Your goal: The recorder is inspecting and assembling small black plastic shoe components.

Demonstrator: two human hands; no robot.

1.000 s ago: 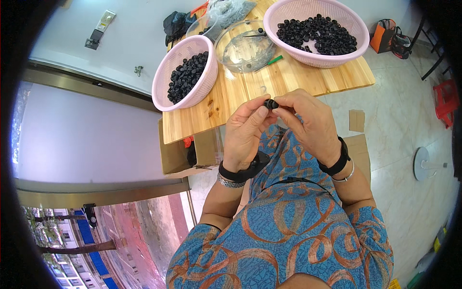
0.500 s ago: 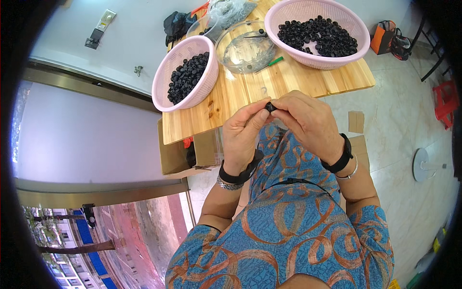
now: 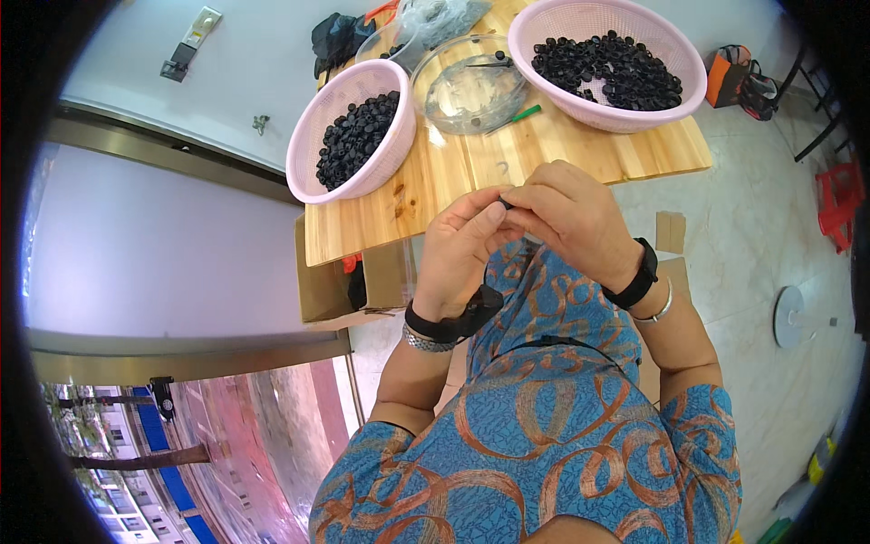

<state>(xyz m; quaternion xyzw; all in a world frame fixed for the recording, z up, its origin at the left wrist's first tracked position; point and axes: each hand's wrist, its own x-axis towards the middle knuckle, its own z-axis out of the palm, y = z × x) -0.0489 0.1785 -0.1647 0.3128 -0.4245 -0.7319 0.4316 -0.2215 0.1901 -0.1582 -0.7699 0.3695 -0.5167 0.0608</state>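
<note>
Between the fingertips of both hands is a small black cap-like part [image 3: 506, 205], mostly covered by my fingers. My left hand [image 3: 459, 247] pinches it from the left side, thumb and forefinger closed. Over its right side curl the closed fingers of my right hand [image 3: 573, 218]. Both hands meet just in front of the wooden table's [image 3: 426, 201] near edge, above my lap. A pink basket [image 3: 406, 136] at the left holds many small black parts [image 3: 358, 136]. In a larger pink basket [image 3: 609, 116] at the right lie more black ring-like parts [image 3: 634, 77].
Between the baskets sits a clear round tray [image 3: 444, 120] with a dark thin tool [image 3: 489, 64]. A green stick [image 3: 526, 113] lies beside it. Behind are a clear plastic bag [image 3: 439, 23] and a black bag [image 3: 340, 41]. A cardboard box [image 3: 317, 281] stands under the table's left side.
My right hand has turned and its fingers have closed further over the black part, which shows less now. The left hand still pinches it.
</note>
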